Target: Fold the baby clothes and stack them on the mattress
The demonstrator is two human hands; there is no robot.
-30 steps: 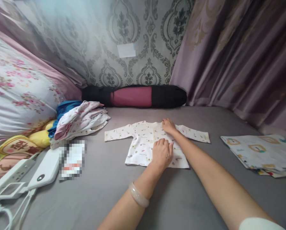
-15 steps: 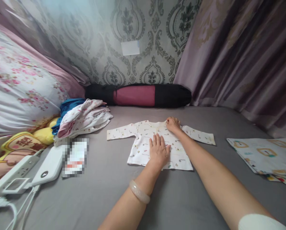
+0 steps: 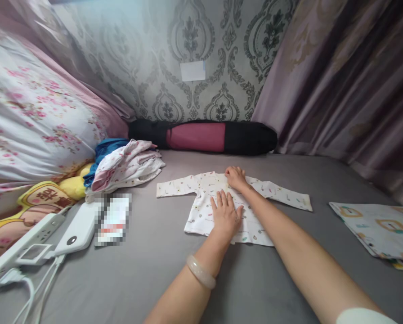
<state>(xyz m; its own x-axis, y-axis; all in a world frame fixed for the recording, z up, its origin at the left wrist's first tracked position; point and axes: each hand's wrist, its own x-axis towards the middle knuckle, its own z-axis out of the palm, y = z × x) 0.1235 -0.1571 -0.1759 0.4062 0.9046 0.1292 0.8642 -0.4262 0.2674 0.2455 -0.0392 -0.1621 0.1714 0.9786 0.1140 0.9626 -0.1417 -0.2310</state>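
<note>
A small white baby shirt (image 3: 204, 216) with a scattered tiny print lies spread on the grey bed sheet, both sleeves stretched out sideways. My left hand (image 3: 225, 211), with a pale bangle at the wrist, rests flat on the shirt's front, fingers apart. At the neckline my right hand (image 3: 235, 177) has its fingers curled down and closed on the collar fabric; the fingertips are hidden. My right forearm crosses over the shirt's right side and covers part of its hem.
Crumpled clothes (image 3: 127, 164) lie at the left, near a yellow plush toy (image 3: 75, 184). A power bank (image 3: 78, 229), a power strip (image 3: 26, 240) and cables are at the near left. Folded printed cloth (image 3: 377, 229) lies right; a black-and-pink long bag (image 3: 196, 137) sits against the wall.
My right hand has shifted left along the neckline toward the middle of the collar. My left hand stays flat on the shirt. The whole view has swung slightly.
</note>
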